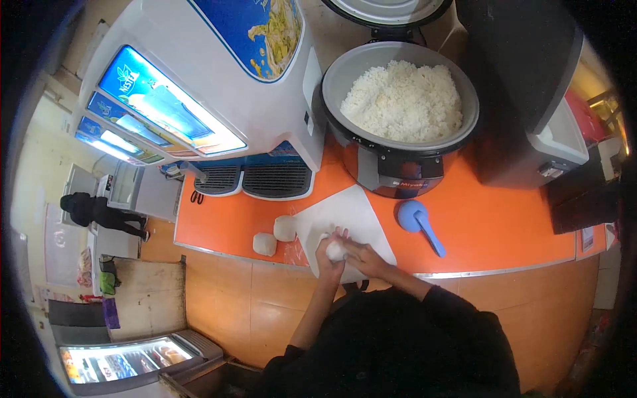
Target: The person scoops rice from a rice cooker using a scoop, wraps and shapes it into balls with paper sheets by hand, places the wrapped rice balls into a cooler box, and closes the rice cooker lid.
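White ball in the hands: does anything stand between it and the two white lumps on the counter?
Only the left hand, at the left side of the white ball; beyond it, nothing visible blocks the way to the white lumps on the orange counter.

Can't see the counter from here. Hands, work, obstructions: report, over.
Left hand and right hand cupped around white lump. Lump held over white sheet. Two white bundles close by, left; blue scoop right, neither apparently in the way.
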### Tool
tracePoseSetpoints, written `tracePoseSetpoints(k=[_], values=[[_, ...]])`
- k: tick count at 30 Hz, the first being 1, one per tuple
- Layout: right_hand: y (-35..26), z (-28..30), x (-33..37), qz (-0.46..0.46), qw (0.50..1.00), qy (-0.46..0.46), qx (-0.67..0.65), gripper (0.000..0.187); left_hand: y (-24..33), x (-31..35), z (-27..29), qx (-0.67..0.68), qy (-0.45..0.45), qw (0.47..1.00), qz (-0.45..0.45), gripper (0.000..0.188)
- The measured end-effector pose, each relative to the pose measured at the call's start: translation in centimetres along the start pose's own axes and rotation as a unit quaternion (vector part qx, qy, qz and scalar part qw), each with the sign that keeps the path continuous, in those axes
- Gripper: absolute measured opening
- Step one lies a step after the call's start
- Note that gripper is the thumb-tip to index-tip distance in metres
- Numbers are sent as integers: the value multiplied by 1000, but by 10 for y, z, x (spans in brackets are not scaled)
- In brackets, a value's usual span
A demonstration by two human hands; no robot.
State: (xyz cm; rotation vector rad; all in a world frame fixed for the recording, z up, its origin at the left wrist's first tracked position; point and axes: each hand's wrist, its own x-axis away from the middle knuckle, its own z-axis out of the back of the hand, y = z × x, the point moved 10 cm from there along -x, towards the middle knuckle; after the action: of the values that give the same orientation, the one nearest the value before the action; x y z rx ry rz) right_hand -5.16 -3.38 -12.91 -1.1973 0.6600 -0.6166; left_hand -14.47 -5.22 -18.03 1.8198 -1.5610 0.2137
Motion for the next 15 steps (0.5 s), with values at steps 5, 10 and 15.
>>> tracePoseSetpoints(k=[5,10,15], values=[[-13,37,34,56,968,-41,241,53,64,-18,64,-241,-32,960,-140,25],[3,162,97,-179,766,342,514,50,140,11,50,-785,130,483,-366,47],[34,138,111,-174,910,198,319,45,167,26,64,-685,224,546,-428,55]])
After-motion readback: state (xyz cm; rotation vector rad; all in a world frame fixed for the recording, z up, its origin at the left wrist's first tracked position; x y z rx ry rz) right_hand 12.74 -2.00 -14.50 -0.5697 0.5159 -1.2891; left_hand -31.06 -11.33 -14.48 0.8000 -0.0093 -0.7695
